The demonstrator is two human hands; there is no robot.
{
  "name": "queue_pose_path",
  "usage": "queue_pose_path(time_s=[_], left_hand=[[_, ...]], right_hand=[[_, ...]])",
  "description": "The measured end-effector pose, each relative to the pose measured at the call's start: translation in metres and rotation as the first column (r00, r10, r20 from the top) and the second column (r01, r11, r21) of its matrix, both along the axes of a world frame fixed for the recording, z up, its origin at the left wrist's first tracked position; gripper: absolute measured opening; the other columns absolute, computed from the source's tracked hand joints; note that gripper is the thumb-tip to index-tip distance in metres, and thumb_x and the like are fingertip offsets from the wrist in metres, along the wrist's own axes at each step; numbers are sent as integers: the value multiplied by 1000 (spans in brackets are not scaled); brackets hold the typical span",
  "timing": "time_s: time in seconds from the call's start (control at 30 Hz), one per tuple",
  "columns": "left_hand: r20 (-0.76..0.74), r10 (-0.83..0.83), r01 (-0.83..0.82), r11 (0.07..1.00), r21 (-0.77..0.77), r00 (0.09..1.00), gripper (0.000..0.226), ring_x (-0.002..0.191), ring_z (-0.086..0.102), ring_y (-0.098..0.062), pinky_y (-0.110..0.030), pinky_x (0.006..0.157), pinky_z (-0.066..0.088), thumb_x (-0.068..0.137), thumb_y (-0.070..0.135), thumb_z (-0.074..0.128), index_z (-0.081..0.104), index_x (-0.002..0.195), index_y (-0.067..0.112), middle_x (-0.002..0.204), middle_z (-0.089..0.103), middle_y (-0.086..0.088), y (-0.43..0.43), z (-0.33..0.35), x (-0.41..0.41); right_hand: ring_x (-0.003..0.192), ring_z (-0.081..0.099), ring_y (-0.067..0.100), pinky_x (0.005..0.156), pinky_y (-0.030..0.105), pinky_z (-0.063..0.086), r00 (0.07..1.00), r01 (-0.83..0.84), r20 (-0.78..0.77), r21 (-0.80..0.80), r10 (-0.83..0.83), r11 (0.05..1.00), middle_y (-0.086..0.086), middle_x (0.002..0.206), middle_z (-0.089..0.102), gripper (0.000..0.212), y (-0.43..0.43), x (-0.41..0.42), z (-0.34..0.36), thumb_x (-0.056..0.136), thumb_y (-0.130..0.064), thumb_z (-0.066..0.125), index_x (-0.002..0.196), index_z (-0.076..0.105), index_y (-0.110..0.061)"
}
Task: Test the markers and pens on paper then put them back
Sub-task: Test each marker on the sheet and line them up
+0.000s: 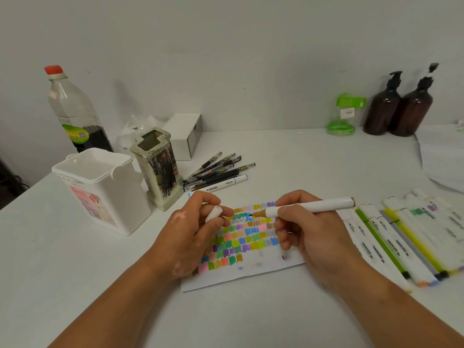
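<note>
A sheet of paper [253, 275] covered in coloured test scribbles lies in front of me. My right hand [308, 234] grips a white marker [313, 205] with a brown tip pointing left, just above the scribbles. My left hand [193, 229] holds the marker's white cap [214, 213] between thumb and fingers, a short way left of the tip. A row of white, green and yellow markers [401, 237] lies to the right of the paper. Several black pens and one blue-ended marker [216, 173] lie behind the paper.
A white lidded plastic tub [103, 189] and a ceramic pen holder [160, 169] stand at the left. Behind them are a large bottle [75, 111] and a white box [187, 135]. Two brown pump bottles [399, 106] and a green container [345, 115] stand at the back right.
</note>
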State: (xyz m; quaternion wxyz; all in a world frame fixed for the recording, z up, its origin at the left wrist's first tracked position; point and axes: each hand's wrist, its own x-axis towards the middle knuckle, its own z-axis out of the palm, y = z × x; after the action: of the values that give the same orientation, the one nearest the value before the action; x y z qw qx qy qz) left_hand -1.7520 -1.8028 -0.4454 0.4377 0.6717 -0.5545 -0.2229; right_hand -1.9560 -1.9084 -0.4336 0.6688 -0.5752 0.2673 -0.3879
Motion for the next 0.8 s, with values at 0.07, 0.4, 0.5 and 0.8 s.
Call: queue_pose_path(time_s=[0.07, 0.4, 0.5, 0.8], left_hand=[[-19, -8, 8, 1000, 16, 1000, 15, 102, 65, 4, -14, 68, 57, 92, 39, 53, 51, 107, 37, 106, 70, 29, 1, 2, -2], [56, -36, 33, 999, 40, 998, 19, 89, 64, 0, -16, 62, 55, 77, 53, 62, 67, 94, 48, 95, 66, 30, 4, 9, -7], [101, -61, 58, 998, 29, 993, 18, 89, 64, 0, -13, 64, 53, 79, 50, 63, 66, 97, 51, 94, 65, 32, 3, 9, -8], [170, -92, 110, 989, -103, 981, 23, 90, 66, 2, -6, 71, 50, 79, 48, 62, 67, 101, 52, 98, 67, 34, 5, 11, -14]], right_hand=[[49, 57, 19, 43, 26, 46, 1000, 3, 13, -13, -3, 1000, 10, 62, 65, 9, 0, 0, 1, 73, -17, 66, 67, 69, -22], [52, 59, 19, 47, 26, 47, 999, -41, -8, -87, 40, 995, 10, 65, 67, 5, 2, 0, -2, 75, -17, 71, 74, 71, -21], [53, 60, 20, 48, 27, 48, 997, -73, -42, -95, 69, 993, 12, 67, 67, 2, 3, 1, -4, 76, -18, 73, 78, 71, -19], [57, 64, 17, 52, 26, 52, 986, -120, -135, -132, 103, 984, 12, 73, 73, 3, 11, 4, -1, 79, -22, 75, 82, 74, -22]])
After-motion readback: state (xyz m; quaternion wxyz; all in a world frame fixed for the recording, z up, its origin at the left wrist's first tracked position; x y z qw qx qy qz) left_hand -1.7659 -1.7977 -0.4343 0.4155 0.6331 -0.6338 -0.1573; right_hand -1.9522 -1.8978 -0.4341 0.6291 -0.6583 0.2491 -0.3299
